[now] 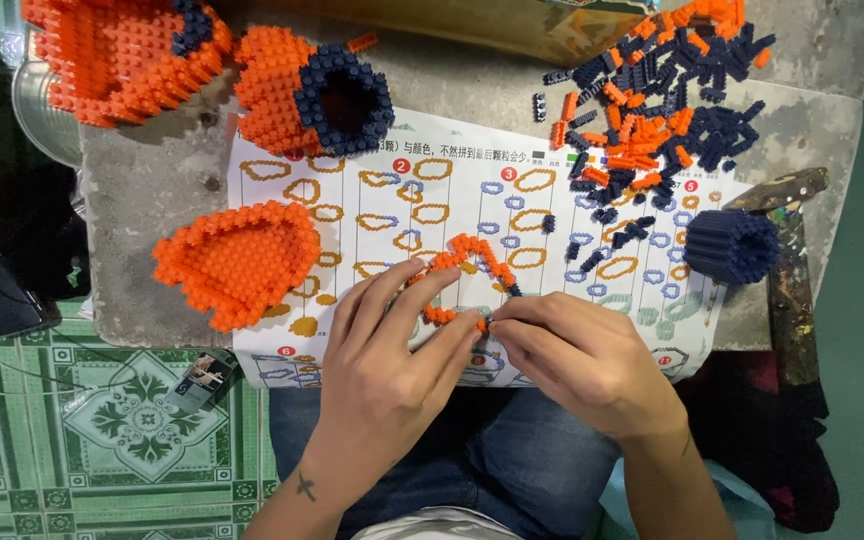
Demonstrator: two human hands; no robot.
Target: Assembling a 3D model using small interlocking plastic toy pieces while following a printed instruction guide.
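A thin ring of small orange bricks (469,250) lies on a printed instruction sheet (452,190) at the near edge of a grey stone slab. My left hand (387,350) rests flat on the sheet with fingertips on the ring's left side. My right hand (577,350) pinches the ring's near edge, fingers curled around a small piece that I cannot make out.
An orange dish-shaped brick piece (237,262) lies to the left. An orange and navy tube (317,100) and a large orange build (122,50) sit at the back left. A navy cylinder (730,245) and several loose orange and navy bricks (652,100) are at the right.
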